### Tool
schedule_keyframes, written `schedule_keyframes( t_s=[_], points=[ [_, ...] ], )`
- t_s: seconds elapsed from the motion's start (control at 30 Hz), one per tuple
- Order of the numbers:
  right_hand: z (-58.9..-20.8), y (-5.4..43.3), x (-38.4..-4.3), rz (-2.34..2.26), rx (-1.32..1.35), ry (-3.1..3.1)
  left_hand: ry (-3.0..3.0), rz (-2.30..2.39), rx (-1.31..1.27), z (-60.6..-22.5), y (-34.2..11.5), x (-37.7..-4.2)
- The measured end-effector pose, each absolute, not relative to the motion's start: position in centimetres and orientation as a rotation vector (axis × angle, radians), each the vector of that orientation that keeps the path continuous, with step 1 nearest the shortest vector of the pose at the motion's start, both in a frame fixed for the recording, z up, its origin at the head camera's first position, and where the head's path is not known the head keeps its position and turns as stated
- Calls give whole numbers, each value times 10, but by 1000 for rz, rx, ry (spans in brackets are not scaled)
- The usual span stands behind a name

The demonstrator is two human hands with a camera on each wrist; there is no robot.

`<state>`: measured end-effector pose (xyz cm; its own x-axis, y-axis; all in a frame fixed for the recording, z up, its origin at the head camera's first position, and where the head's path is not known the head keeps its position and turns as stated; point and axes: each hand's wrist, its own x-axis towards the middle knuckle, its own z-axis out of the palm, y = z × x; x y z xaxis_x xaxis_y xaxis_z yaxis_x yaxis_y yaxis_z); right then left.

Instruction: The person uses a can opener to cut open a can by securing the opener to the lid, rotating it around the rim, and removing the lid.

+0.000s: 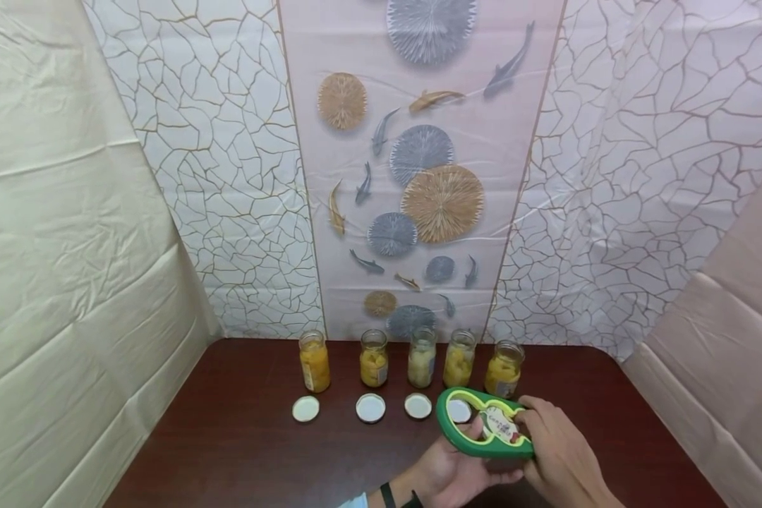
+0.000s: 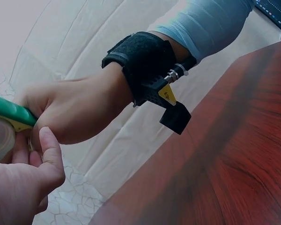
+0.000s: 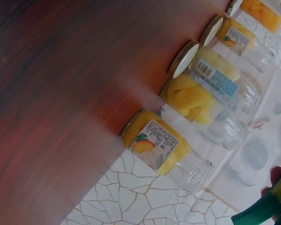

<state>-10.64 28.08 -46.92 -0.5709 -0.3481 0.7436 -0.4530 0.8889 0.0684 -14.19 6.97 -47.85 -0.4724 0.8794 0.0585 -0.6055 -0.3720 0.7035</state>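
My right hand (image 1: 561, 448) grips the right end of a green jar opener (image 1: 447, 423) with yellow-lined round openings. A jar lid with printed writing (image 1: 500, 425) sits tilted in its right-hand opening. From below, my left hand (image 1: 451, 471) reaches up, palm turned upward, and a fingertip shows through the opener at the lid's left edge, pinching it. In the left wrist view, the pale lid (image 2: 1, 138) lies under the green opener (image 2: 11, 111), close to my left fingers (image 2: 51, 150). The opener (image 3: 260, 211) also enters the right wrist view's lower corner.
Several lidless glass jars of yellow fruit stand along the back, from the leftmost jar (image 1: 314, 363) to the rightmost jar (image 1: 504, 370). White lids, such as the left lid (image 1: 306, 408) and the middle lid (image 1: 371, 408), lie before them on the dark red table (image 1: 260, 451).
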Motion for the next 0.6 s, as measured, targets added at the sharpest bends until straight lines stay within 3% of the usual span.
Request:
schedule_keyframes(
  t_s=[0.37,0.6],
  points=[
    [-464,295,-113,241,499,-2236,829,2076,520,-483,77,-142],
    [-457,324,-119,248,424,-2221,999,2082,564,-489,50,-148]
  ],
)
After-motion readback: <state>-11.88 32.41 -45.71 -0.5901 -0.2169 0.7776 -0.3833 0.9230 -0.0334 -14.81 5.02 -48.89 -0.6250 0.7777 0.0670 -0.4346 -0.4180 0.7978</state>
